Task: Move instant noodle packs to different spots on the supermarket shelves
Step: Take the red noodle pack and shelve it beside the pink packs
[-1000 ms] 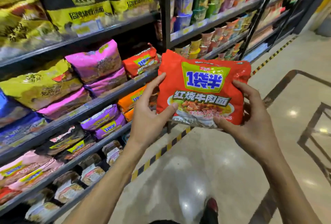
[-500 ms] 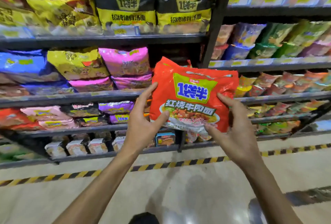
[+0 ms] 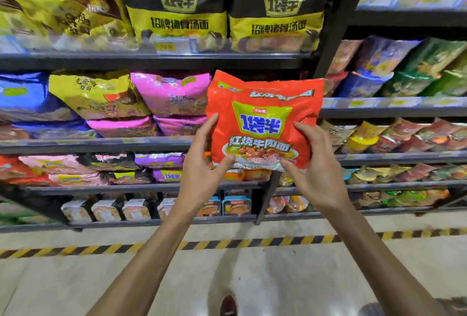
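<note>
- Hands are gripping apart: left hand point(image 3: 202, 166) and right hand point(image 3: 313, 171) are each pinching a lower corner of the red noodle pack point(image 3: 262, 123).
- Keeping both grips level is probably helping it go in flat.
- It is standing upright between them, just right of the pink packs point(image 3: 171, 95), in front of the shelf point(image 3: 101, 142).

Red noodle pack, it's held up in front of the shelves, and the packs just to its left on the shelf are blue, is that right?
Not quite. In the head view the red noodle pack is held up in front of the shelves, but the packs just to its left are the pink packs, not blue; the blue pack lies far left, past a yellow pack.
</note>
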`<state>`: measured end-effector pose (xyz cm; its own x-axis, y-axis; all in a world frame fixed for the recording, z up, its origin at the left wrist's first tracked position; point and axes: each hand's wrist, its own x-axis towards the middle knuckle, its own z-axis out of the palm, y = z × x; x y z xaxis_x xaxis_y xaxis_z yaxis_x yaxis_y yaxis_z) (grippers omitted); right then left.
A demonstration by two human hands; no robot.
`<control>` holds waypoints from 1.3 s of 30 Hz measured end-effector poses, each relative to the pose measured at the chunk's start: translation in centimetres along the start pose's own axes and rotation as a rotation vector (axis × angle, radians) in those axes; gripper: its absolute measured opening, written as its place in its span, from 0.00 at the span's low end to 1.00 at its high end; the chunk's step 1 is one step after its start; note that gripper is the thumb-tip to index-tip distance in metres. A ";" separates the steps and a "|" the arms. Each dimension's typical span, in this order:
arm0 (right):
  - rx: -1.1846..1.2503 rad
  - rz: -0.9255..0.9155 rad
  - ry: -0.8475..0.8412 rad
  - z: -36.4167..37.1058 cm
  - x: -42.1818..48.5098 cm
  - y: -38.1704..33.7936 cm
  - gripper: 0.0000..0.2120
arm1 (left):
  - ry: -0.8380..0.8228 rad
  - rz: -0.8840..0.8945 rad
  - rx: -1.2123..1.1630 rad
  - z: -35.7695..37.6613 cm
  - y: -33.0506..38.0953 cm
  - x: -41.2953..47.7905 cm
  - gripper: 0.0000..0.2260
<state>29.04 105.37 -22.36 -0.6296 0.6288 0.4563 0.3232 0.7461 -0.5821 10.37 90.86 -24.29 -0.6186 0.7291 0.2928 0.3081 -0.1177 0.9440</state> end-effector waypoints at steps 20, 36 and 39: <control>-0.092 -0.294 0.260 9.6 8.5 11.3 0.37 | 0.342 0.346 0.307 6.2 -11.2 8.7 0.33; 0.052 -0.311 0.290 11.7 11.0 14.4 0.40 | 0.307 0.365 0.273 6.4 -13.9 11.7 0.36; 0.012 -0.304 0.304 11.9 11.3 14.6 0.38 | 0.295 0.358 0.287 6.1 -14.0 12.2 0.35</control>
<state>18.24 120.74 -33.69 -0.4575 0.4184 0.7846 0.1460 0.9058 -0.3979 2.88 105.52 -34.88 -0.6026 0.4520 0.6577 0.6964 -0.1046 0.7100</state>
